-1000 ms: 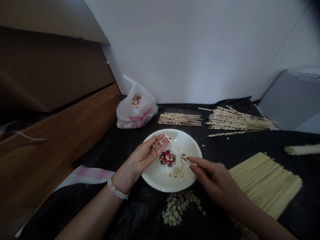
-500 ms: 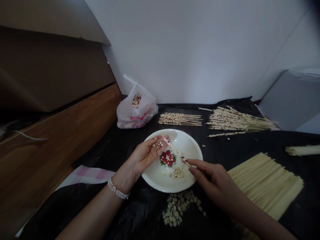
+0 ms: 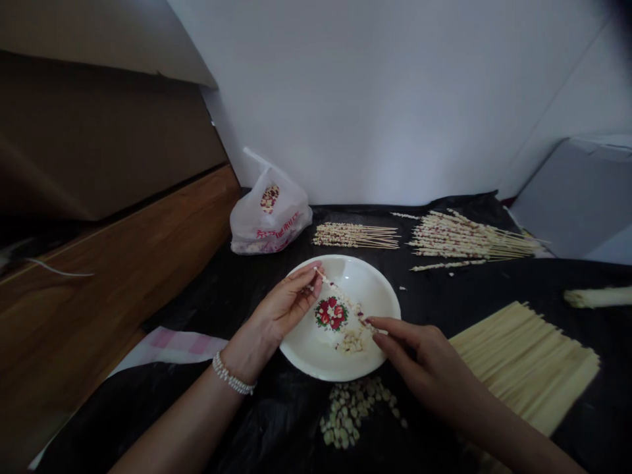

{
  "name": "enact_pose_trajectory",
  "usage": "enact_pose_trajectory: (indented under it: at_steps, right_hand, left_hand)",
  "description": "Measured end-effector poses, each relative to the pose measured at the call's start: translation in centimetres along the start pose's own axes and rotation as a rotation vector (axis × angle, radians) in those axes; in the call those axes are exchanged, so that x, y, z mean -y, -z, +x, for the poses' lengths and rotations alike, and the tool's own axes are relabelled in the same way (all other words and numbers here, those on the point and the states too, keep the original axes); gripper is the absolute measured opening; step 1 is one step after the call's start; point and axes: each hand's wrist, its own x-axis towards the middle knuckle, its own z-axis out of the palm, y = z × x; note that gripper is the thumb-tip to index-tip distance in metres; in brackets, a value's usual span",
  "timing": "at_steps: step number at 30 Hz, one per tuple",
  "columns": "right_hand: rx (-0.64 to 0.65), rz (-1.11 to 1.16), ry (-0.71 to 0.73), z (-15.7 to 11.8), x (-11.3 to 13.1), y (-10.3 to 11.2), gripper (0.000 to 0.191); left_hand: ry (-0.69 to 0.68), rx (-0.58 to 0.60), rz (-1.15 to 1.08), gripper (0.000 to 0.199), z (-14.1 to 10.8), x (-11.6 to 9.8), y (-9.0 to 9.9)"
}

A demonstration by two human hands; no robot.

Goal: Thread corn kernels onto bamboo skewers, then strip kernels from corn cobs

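Observation:
My right hand (image 3: 419,352) pinches the lower part of a thin skewer (image 3: 342,294) threaded with pale and dark-red kernels that look like corn. It slants up and leftward across a white bowl (image 3: 388,289) with a red flower print. At its upper tip, my left hand (image 3: 281,306) has thumb and fingertips together around pale kernels; how many are in the palm is hidden. Loose kernels (image 3: 351,341) lie in the bowl's near part. A heap of larger pale pieces (image 3: 345,411) rests on black plastic in front of the bowl.
Behind the bowl are a knotted white plastic bag (image 3: 276,220) of kernels, a small bundle of loaded skewers (image 3: 353,235) and a larger pile (image 3: 449,237). Bare sticks (image 3: 528,362) lie at right, below a pale stalk-like thing (image 3: 600,297). A wooden panel (image 3: 123,263) borders the left.
My left hand has closed from an open palm showing kernels, bringing thumb and fingers together at the skewer's tip. The right hand has barely moved and keeps its pinch.

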Motion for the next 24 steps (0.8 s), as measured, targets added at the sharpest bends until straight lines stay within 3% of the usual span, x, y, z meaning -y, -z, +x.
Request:
enact_pose_trajectory:
  at_steps: [24]
  right_hand:
    - [-0.024, 0.012, 0.002, -0.15, 0.02, -0.17, 0.037]
  left_hand:
    - [-0.045, -0.03, 0.015, 0.018, -0.09, 0.21, -0.38]
